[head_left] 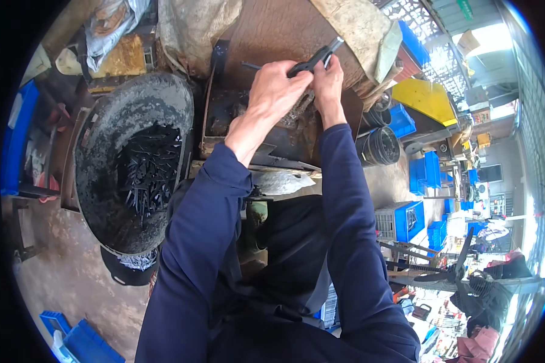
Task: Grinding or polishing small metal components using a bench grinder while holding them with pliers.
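Black metal, oily-looking: one slim dark tool [313, 58] with a paler tip is held in both hands over the rusty brown table [266, 30]. I read the left hand [277, 91] as closed round the near end of it, fingers [297, 65] curled tight; the right hand [328, 77] pinches it from the other side, fingers narrow and wrapped on the same piece. The tool sits at the far edge of the work area, tilted up to the right, just above a grimy patch of dark scrap [297, 115].

Counts: two hands, both on the one tool. One large round black pan [103, 145] to the left, holding a heap of small dark pointed parts [148, 172], too many and too tangled to count. Blue crates [409, 221]: several to the right, at least five, possibly more hidden in the fisheye rim.

Risks, my judgement: the two hands are touching, so a slip of the tool could nip a fingertip. Bare skin on greasy metal makes such a slip likely. The pan sits near the left elbow; a wide swing of the sleeve [194, 242] could knock it and spill the parts.
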`<state>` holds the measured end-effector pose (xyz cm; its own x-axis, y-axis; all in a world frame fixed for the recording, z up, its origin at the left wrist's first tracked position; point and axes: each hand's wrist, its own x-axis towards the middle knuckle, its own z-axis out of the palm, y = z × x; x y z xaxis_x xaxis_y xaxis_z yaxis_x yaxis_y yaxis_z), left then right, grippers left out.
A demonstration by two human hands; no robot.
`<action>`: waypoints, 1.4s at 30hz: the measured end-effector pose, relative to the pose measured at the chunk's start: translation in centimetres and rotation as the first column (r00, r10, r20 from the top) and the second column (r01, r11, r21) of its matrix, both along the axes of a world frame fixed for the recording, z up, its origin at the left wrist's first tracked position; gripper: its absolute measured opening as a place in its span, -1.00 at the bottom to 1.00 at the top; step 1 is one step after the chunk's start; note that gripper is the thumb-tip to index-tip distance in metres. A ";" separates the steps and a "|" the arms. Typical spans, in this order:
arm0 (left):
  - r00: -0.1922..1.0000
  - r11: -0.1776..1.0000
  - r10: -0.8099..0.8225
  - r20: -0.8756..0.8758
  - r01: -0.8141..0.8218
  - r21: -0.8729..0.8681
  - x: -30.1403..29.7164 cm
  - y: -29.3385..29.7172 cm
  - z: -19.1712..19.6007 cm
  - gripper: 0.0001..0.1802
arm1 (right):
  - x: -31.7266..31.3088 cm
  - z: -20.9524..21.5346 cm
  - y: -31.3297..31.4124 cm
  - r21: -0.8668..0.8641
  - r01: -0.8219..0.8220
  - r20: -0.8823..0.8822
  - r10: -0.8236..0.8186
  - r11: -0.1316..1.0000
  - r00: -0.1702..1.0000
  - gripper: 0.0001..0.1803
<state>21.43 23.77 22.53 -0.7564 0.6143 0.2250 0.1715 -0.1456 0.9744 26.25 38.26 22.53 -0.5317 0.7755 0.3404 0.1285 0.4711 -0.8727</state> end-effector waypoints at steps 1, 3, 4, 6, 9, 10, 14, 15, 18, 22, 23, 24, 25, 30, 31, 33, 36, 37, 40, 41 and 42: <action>1.000 0.999 -0.004 -0.014 0.003 -0.048 0.0 0.0 0.3 -0.68 | 1.4 0.4 -0.2 0.014 0.016 -0.009 -0.016 1.000 1.000 -0.81; 0.999 0.988 -0.008 -0.044 0.001 -0.155 -0.2 -0.4 0.6 -0.61 | 3.9 1.0 -0.8 -0.164 -0.086 -0.039 0.081 0.983 0.996 -0.78; 0.998 0.988 -0.019 -0.053 0.011 -0.152 -0.4 -0.6 0.5 -0.61 | 5.1 1.1 -1.3 -0.255 -0.141 -0.062 0.129 0.957 0.990 -0.76; 0.998 0.993 0.016 -0.053 -0.022 -0.112 -0.8 -1.0 -0.1 -0.67 | 7.9 1.7 -2.7 -0.271 -0.198 -0.008 0.203 0.942 0.979 -0.76; 1.000 0.992 0.001 -0.024 -0.004 -0.128 -0.9 -1.2 -0.3 -0.67 | 12.3 2.1 -5.0 -0.320 -0.307 0.101 0.354 0.896 0.930 -0.77; 1.000 0.987 -0.017 0.014 0.019 -0.160 -0.9 -1.2 -0.4 -0.64 | 13.7 1.6 -5.6 -0.291 -0.371 0.184 0.432 0.882 0.883 -0.77; 0.997 0.975 -0.053 -0.048 0.041 -0.220 -0.8 -0.9 -1.1 -0.63 | 16.7 -1.4 -6.4 0.222 -0.666 0.364 0.573 0.712 0.734 -0.73; 0.994 0.973 -0.056 -0.094 0.034 -0.229 -0.8 -0.8 -1.4 -0.63 | 17.2 -2.4 -6.5 0.438 -0.725 0.437 0.578 0.532 0.689 -0.70; 0.978 0.913 -0.121 -0.173 0.041 -0.406 -0.6 -1.0 -1.2 -0.64 | 18.7 -3.8 -8.1 0.406 -0.732 0.507 0.532 0.547 0.678 -0.68; 0.927 0.830 -0.197 -0.319 -0.016 -0.557 -1.3 -0.9 -2.8 -0.67 | 18.7 -1.8 -7.7 0.032 -0.728 0.490 0.624 0.685 0.609 -0.72; 0.901 0.809 -0.222 -0.372 -0.043 -0.586 -1.5 -0.8 -3.5 -0.67 | 18.5 -1.0 -7.4 -0.153 -0.692 0.448 0.674 0.705 0.587 -0.74; 0.901 0.806 -0.222 -0.373 -0.046 -0.590 -1.7 -0.7 -4.2 -0.67 | 18.2 -0.6 -7.1 -0.155 -0.694 0.443 0.678 0.703 0.587 -0.74; 0.878 0.793 -0.249 -0.408 -0.057 -0.607 -1.9 -0.8 -5.0 -0.68 | 17.9 -0.4 -6.8 -0.205 -0.599 0.420 0.622 0.774 0.661 -0.77; 0.827 0.749 -0.354 -0.437 -0.028 -0.661 -2.4 0.2 -7.3 -0.70 | 16.4 0.5 -4.7 -0.292 -0.278 0.364 0.375 0.915 0.853 -0.80; 0.825 0.743 -0.370 -0.427 -0.013 -0.669 -2.6 0.4 -7.5 -0.71 | 16.2 0.7 -4.3 -0.277 -0.233 0.347 0.323 0.932 0.880 -0.79; 0.853 0.714 -0.384 -0.354 0.032 -0.699 -3.4 1.1 -8.2 -0.71 | 15.5 0.3 -3.5 -0.296 -0.233 0.304 0.322 0.926 0.897 -0.77; 0.892 0.655 -0.401 -0.206 0.122 -0.746 -4.3 1.6 -10.4 -0.72 | 14.4 -0.5 -2.8 -0.332 -0.237 0.212 0.317 0.913 0.924 -0.72; 0.857 0.758 -0.338 -0.388 0.003 -0.653 -4.3 1.6 -11.4 -0.73 | 13.9 -0.6 -2.8 -0.352 -0.230 0.183 0.307 0.907 0.934 -0.71; 0.700 0.907 -0.143 -0.699 -0.191 -0.376 -4.6 1.5 -11.6 -0.73 | 12.5 -0.7 -3.0 -0.385 -0.220 0.118 0.284 0.896 0.951 -0.67; 0.801 0.898 -0.200 -0.565 -0.080 -0.432 -4.1 1.8 -10.0 -0.74 | 12.4 -0.9 -2.7 -0.422 -0.199 0.067 0.249 0.885 0.966 -0.67; 0.873 0.882 -0.257 -0.414 0.037 -0.469 -3.6 2.0 -8.3 -0.74 | 12.3 -1.0 -2.5 -0.457 -0.182 0.015 0.212 0.871 0.977 -0.68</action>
<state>17.79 25.78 14.20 -0.5286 0.8250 0.2000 0.6174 0.2119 0.7576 38.53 35.72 21.50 -0.6980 0.7136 -0.0597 0.1358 0.0501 -0.9895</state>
